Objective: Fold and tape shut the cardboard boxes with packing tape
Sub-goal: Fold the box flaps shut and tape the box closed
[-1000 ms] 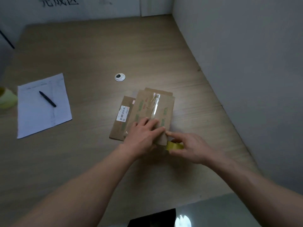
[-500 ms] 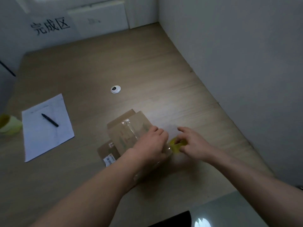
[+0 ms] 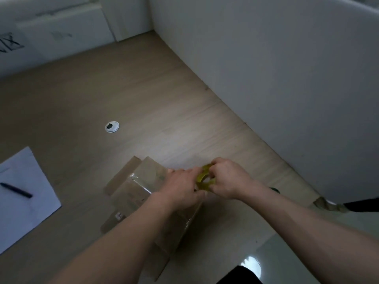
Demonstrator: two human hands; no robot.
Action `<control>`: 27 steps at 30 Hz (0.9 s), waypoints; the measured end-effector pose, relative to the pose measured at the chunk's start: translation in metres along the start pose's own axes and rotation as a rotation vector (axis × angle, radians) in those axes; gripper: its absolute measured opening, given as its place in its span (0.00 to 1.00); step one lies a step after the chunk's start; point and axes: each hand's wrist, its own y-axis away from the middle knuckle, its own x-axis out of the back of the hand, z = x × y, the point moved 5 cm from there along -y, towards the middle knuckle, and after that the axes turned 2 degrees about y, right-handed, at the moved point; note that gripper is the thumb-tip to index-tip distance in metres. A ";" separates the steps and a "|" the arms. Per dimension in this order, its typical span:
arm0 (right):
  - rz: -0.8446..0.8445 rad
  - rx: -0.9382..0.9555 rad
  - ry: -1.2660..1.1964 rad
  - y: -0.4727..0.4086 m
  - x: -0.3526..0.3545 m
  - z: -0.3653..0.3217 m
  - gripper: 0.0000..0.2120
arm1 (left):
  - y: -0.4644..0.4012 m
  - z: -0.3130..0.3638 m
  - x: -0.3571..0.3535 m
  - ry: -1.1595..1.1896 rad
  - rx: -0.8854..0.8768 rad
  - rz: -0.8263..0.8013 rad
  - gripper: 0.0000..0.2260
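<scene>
Since half a second ago my view has swung right and down, and I've brought the cardboard box (image 3: pixel 141 199) closer in, with both hands now meeting at its far right corner instead of sitting apart. The wooden table (image 3: pixel 155 95) fills most of the view, and the box lies flat on it, near the front edge, angled and partly under my left forearm. A shiny strip of clear tape already runs across its top face, so I judge at least one seam is sealed. What I can't tell is whether the end flaps are closed, since my arm covers the near part.

My left hand (image 3: pixel 180 189) is clamped over the box's right end, fingers curled down on the cardboard, pinning it. My right hand (image 3: pixel 227 179) grips the yellow tape roll (image 3: pixel 203 179), fingers wrapped round its rim, hard against the left hand's fingertips. I read this as tearing or pulling off a strip at the corner; the cut itself is hidden.

Left of the box sits a white sheet of paper (image 3: pixel 24 193) with a black pen (image 3: pixel 16 190) on it. Beyond it is a small white cable grommet (image 3: pixel 112 126). No other boxes show, so I can't count what remains.
</scene>
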 end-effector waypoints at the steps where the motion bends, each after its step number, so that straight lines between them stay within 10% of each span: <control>1: 0.017 0.016 0.034 -0.002 0.002 0.000 0.17 | -0.005 -0.001 0.000 0.021 0.018 -0.021 0.22; 9: 0.040 0.158 0.072 -0.018 0.009 -0.005 0.19 | -0.015 -0.011 -0.005 0.372 0.200 -0.134 0.16; 17: 0.098 0.264 -0.106 -0.016 0.006 0.004 0.15 | -0.011 -0.017 -0.013 0.215 0.351 0.038 0.13; 22: 0.300 -0.054 -0.344 0.016 0.006 0.065 0.22 | -0.014 -0.027 -0.017 0.427 0.502 0.082 0.12; 27: -0.015 -0.321 0.037 0.077 -0.058 0.134 0.28 | -0.020 -0.026 -0.022 0.681 0.503 0.108 0.12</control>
